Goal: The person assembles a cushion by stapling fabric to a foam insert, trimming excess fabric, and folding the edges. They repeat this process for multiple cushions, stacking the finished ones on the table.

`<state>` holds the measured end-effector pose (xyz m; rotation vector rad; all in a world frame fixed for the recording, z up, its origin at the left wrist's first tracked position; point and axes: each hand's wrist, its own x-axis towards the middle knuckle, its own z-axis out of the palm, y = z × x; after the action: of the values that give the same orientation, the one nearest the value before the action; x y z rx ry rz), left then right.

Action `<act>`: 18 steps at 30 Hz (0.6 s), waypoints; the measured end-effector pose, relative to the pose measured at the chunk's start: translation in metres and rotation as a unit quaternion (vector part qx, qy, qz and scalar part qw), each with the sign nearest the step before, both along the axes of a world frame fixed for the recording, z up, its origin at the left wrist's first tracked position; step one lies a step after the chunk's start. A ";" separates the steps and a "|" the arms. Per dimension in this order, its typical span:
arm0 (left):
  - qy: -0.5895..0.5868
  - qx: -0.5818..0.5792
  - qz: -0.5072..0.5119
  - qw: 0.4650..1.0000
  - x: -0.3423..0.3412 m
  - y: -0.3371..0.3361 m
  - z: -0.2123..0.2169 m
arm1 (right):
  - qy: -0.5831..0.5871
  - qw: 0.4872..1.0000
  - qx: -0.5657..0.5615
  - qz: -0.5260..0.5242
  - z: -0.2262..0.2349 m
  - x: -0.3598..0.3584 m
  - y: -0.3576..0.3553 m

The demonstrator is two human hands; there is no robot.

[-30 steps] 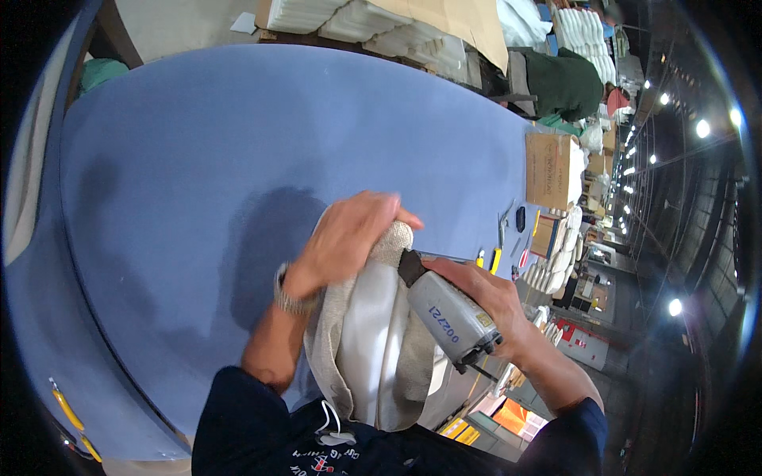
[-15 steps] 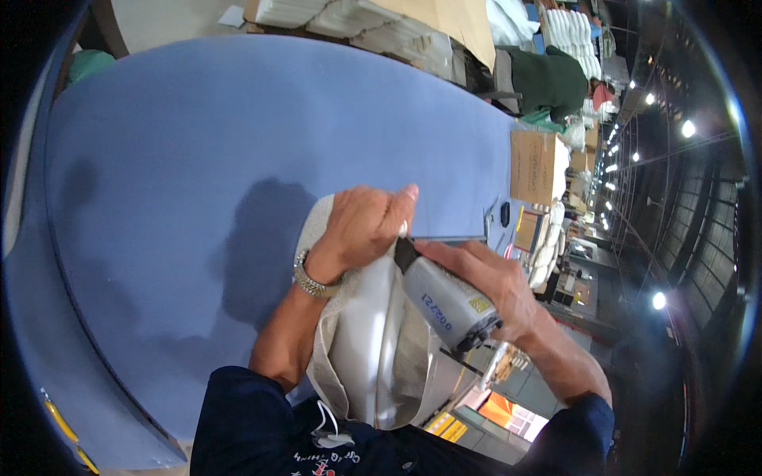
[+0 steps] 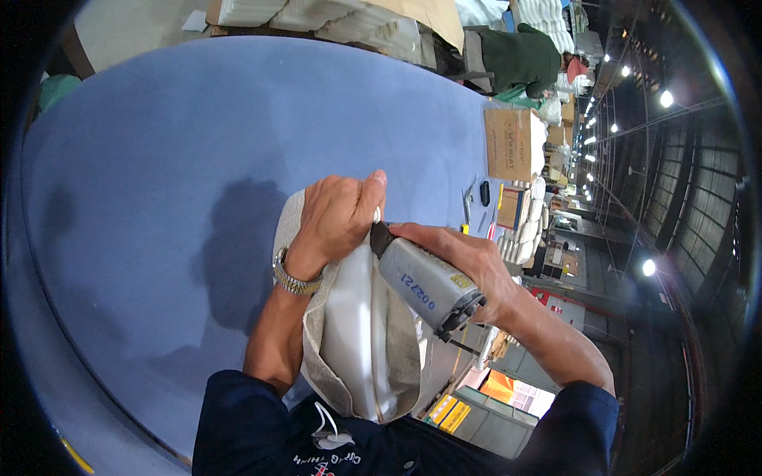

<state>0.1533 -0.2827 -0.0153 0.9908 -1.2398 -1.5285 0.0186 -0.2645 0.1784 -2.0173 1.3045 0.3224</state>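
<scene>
Hands at frame centre, over blue table (image 3: 159,159). Left hand (image 3: 337,218), watch (image 3: 295,278) at wrist, closed on top edge of beige cloth (image 3: 361,341), pinching it. Right hand (image 3: 460,258) wrapped tight around grey power tool (image 3: 425,285), nose touching cloth just at 3 o'clock of left fingers. Cloth hanging from grip toward 6 o'clock, against dark blue shirt (image 3: 262,428). Cardboard box (image 3: 508,143) at 1 o'clock, well apart. Person in green (image 3: 520,55) at 1 o'clock, far edge.
</scene>
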 end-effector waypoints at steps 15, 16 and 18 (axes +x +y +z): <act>0.017 0.026 -0.019 0.999 0.012 0.012 0.003 | -0.116 0.980 -0.159 -0.020 -0.012 -0.040 0.047; -0.012 0.052 -0.016 0.998 0.018 0.017 0.010 | -0.133 0.972 -0.188 -0.045 -0.024 -0.059 0.060; -0.104 0.046 -0.001 0.994 0.022 0.025 0.023 | -0.128 0.961 -0.225 -0.097 -0.054 -0.100 0.079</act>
<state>0.1750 -0.2577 0.0079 1.2341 -1.3240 -1.5246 -0.0818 -0.1859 0.1248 -2.1774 1.4865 -0.3508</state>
